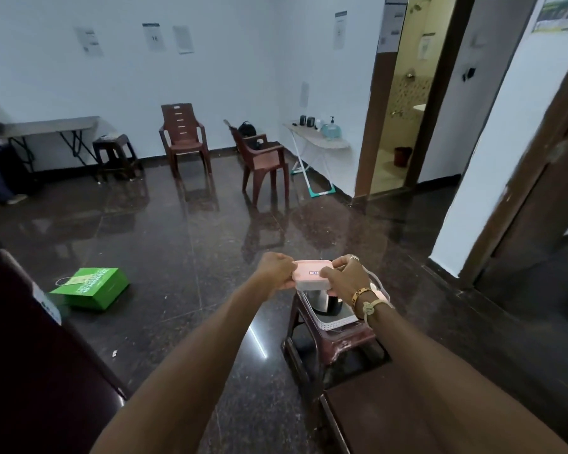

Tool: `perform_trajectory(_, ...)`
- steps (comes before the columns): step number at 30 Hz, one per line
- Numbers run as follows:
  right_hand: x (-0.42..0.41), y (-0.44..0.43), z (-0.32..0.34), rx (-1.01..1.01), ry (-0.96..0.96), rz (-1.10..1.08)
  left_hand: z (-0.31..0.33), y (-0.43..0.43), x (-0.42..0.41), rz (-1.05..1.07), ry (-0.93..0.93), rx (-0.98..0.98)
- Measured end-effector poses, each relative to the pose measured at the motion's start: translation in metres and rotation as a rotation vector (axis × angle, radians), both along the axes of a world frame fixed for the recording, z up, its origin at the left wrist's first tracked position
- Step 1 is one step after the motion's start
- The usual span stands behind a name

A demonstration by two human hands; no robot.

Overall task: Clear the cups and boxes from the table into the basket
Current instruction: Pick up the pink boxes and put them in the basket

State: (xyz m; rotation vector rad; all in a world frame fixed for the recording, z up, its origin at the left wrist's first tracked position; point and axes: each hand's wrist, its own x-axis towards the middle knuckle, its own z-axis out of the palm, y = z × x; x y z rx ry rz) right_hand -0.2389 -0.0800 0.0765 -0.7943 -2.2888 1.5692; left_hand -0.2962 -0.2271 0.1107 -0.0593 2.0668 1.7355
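Lower centre of frame: my left hand [276, 270] and right hand [346, 276] have fingers closed on the ends of the pink-lidded box [310, 273] above the basket [336, 322]; looks light, rigid, slippery, so end-grip suits.

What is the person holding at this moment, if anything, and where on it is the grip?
A pink-lidded box, held by both hands over the white basket: the left hand grips its left end, the right hand its right end.
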Motion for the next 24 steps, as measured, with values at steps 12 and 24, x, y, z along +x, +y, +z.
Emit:
perform_trajectory(12,-0.087,0.057,0.014,0.039,0.054,-0.023,0.009,0.055,-0.080,0.013,0.028,0.032)
perform_trajectory(24,-0.180,0.080,-0.009,0.115,-0.012,-0.158,-0.016,0.087,-0.199,-0.117,-0.016,-0.022)
